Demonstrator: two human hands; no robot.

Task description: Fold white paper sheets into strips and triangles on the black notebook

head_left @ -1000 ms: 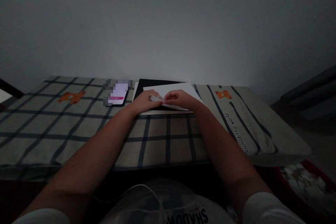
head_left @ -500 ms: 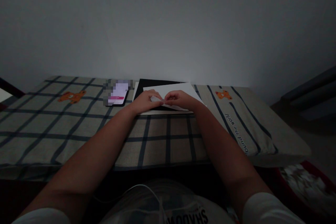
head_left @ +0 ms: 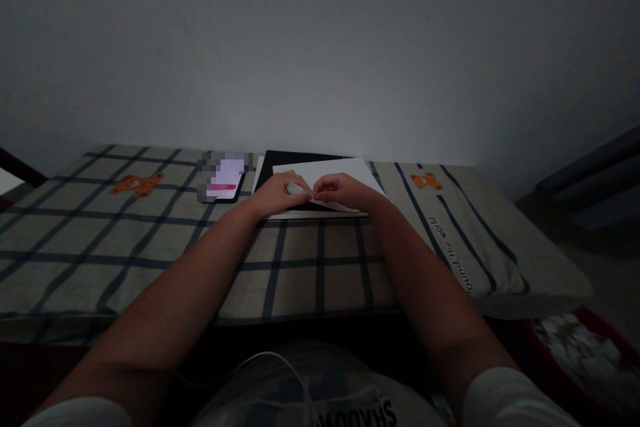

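A sheet of white paper (head_left: 335, 169) lies slanted on a flat black item, perhaps a book or folder (head_left: 279, 159), whose pale edge shows below. The near part of the sheet is folded up toward the hands. My left hand (head_left: 278, 193) presses on the paper's left side, thumb and fingers closed at the fold. Close to it, on the right, my right hand (head_left: 346, 191) pinches the same fold with bent fingers. The fingertips of both hands nearly meet there, and they hide part of the crease.
A phone (head_left: 228, 179) with a lit screen lies left of the black item. Plaid cloth (head_left: 320, 267) with bear prints covers the table, whose far side meets a grey wall (head_left: 320, 47). A white cable (head_left: 270, 353) crosses my lap. A red container (head_left: 595, 333) of pale scraps stands low at right.
Almost nothing differs. Both hands stay at the fold, with only a very slight shift of the fingertips. The view has become a little brighter.
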